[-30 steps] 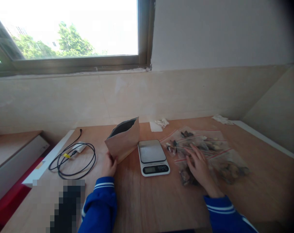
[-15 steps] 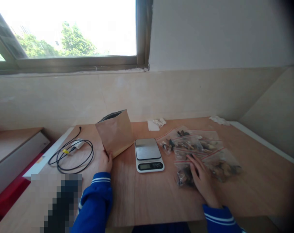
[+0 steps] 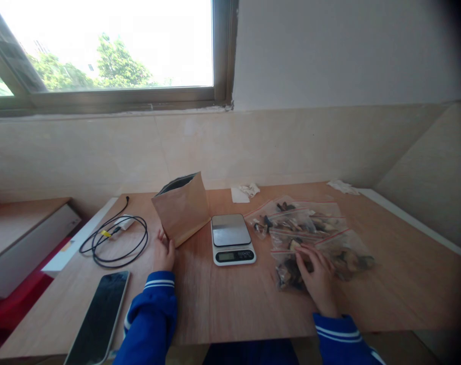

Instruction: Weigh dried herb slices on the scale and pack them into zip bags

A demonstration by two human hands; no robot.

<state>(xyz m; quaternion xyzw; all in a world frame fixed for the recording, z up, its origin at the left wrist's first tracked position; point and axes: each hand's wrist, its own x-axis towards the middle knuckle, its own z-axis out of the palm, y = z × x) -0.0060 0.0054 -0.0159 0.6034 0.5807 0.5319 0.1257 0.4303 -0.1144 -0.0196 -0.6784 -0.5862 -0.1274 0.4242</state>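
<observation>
A brown kraft paper bag [image 3: 183, 209] stands tilted on the table, its dark-lined mouth open. At its lower left corner, my left hand [image 3: 164, 253] rests with fingers somewhat apart, touching the bag. My right hand [image 3: 317, 271] is over the clear zip bags, fingertips pinching a small pale dried piece [image 3: 294, 245]. Under and beside that hand lie a zip bag of dark pieces [image 3: 287, 276] and another of tan and dark dried pieces [image 3: 348, 261]. A white kitchen scale [image 3: 233, 238] with a bare metal plate sits between my hands.
More zip bags [image 3: 299, 219] overlap behind my right hand. Crumpled white paper [image 3: 249, 190] lies by the wall, another piece [image 3: 343, 187] farther right. At left are a coiled black cable [image 3: 147, 238], a white adapter [image 3: 124, 221] and a phone [image 3: 99, 319].
My right fingers have closed together, and a pale piece now shows at their tips. My left fingers have loosened at the paper bag's corner. The view has shifted slightly.
</observation>
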